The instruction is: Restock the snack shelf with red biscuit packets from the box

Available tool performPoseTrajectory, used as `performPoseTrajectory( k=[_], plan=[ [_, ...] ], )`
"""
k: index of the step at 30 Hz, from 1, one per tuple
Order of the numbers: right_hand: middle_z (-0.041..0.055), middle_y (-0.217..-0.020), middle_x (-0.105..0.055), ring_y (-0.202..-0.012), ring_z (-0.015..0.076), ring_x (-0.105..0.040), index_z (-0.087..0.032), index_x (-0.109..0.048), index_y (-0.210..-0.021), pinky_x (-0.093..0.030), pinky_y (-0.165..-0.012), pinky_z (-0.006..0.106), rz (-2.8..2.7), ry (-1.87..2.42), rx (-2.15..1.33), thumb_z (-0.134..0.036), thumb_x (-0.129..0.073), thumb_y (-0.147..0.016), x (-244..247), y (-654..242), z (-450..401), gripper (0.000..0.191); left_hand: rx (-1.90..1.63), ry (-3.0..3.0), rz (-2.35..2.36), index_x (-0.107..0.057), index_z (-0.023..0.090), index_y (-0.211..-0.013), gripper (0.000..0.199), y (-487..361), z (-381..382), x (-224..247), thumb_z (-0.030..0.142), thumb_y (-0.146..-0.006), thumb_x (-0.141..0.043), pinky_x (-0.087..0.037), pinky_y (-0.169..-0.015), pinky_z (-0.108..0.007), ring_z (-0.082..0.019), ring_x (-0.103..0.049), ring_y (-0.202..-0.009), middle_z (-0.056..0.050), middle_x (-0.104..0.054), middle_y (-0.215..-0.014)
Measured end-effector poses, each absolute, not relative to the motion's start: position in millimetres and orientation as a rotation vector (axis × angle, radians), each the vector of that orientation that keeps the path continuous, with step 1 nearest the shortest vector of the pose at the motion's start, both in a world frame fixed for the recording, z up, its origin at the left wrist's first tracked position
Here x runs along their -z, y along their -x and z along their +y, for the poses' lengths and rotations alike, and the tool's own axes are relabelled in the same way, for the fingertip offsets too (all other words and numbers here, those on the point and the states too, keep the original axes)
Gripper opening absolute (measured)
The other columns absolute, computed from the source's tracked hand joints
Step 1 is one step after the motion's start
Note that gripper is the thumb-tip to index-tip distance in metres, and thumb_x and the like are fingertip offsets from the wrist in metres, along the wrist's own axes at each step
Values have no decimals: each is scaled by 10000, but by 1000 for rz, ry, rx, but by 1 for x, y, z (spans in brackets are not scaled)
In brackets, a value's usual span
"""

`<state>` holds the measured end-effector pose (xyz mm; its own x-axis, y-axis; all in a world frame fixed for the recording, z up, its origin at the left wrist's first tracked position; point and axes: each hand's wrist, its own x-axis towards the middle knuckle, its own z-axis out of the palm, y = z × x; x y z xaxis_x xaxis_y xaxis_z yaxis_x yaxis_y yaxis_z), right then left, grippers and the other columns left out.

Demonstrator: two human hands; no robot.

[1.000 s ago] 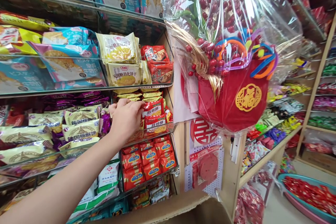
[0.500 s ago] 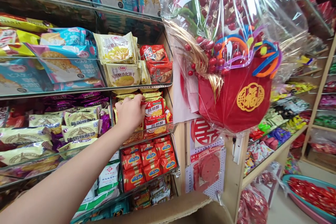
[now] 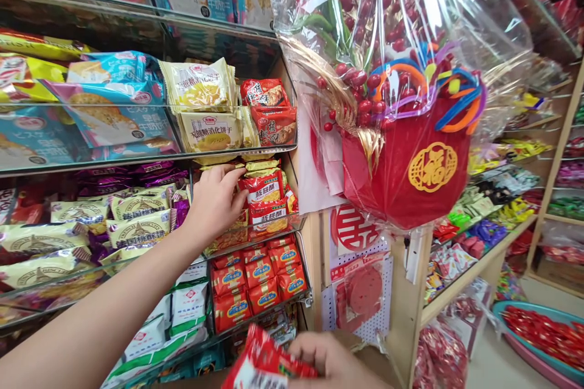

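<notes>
My left hand (image 3: 218,202) reaches into the shelf compartment of red and yellow packets (image 3: 262,188). Its fingers are bent over the packets at the left side of that compartment, thumb apart from the fingers; whether it grips one is hidden. At the bottom edge my right hand (image 3: 331,361) is closed on a red packet (image 3: 262,361) with white lettering, above a cardboard box (image 3: 378,364) that it partly covers. Small red packs (image 3: 262,279) fill the compartment below my left hand.
Blue biscuit bags (image 3: 123,109) and cream packets (image 3: 205,88) lie in the shelves at left. A wrapped red pot (image 3: 401,176) with berries hangs at right. Farther right are candy shelves (image 3: 479,255) and a blue basin (image 3: 506,319) on the floor.
My right hand has come into view at the bottom with a red packet. My left hand has shifted slightly left, and its thumb and fingers have spread.
</notes>
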<state>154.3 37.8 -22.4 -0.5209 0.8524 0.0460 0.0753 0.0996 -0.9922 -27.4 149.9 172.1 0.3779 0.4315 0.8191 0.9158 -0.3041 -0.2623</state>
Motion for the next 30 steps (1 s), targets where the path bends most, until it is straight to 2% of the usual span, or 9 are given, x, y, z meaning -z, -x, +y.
performPoseTrajectory(
  k=[3, 6, 10, 16, 20, 24, 26, 30],
  plan=[
    [11, -823, -622, -752, 113, -565, -135, -555, -816, -429, -686, 216, -1368, 774, -1464, -388, -696, -584, -11, -157, 41, 371, 811, 1935, -1112, -452, 171, -1157, 415, 31, 152, -171, 338, -777, -443, -344, -885, -391, -267, -403, -1081, -113, -463, -1183],
    [20, -834, -634, -748, 112, -569, -139, -565, -800, -443, -692, 224, -1317, 727, -1366, -371, -689, -598, -36, -158, 44, 332, 815, 1959, -1073, -423, 125, -1182, 460, 33, 150, -170, 330, -771, -457, -315, -926, -394, -274, -383, -1107, -146, -440, -1206],
    [23, -839, -637, -754, 118, -577, -141, -559, -799, -457, -698, 239, -1316, 716, -1303, -369, -679, -613, -46, -160, 50, 318, 819, 1981, -1028, -381, 89, -1208, 494, 35, 146, -165, 301, -769, -465, -294, -954, -393, -278, -360, -1134, -181, -413, -1222],
    [29, -845, -636, -759, 136, -589, -131, -552, -848, -466, -703, 263, -1323, 708, -1289, -387, -664, -634, -38, -162, 59, 352, 890, 1986, -968, -362, 119, -1206, 461, 37, 135, -159, 234, -770, -459, -266, -987, -415, -271, -290, -1201, -184, -345, -1276],
    [31, -902, -628, -794, 138, -580, -145, -562, -919, -464, -720, 263, -1411, 676, -1174, -365, -609, -703, -40, -167, 64, 313, 1150, 2120, -791, -398, 214, -1145, 373, 35, 103, -145, 173, -779, -453, -286, -992, -392, -220, -336, -1187, -108, -389, -1257],
    [33, -917, -616, -834, 145, -561, -154, -568, -956, -452, -749, 276, -1567, 687, -1027, -343, -567, -742, -51, -166, 70, 286, 1007, 2560, -774, -295, 242, -1238, 522, 28, 70, -119, 225, -758, -499, -330, -981, -343, -211, -335, -1186, -74, -352, -1293],
    [33, -899, -607, -814, 143, -557, -153, -559, -963, -453, -727, 271, -1651, 708, -946, -338, -560, -747, -55, -161, 76, 284, 948, 2650, -899, -287, 252, -1250, 505, 25, 65, -109, 206, -782, -472, -349, -963, -311, -189, -349, -1165, -69, -370, -1256],
    [42, -906, -580, -759, 117, -552, -168, -427, -1103, -465, -686, 260, -1636, 684, -714, -307, -526, -777, -64, -149, 89, 368, 1175, 2499, -1058, -457, 262, -1081, 311, 33, 75, -112, 196, -781, -501, -418, -825, -306, -178, -460, -972, -40, -474, -995]
  ],
)
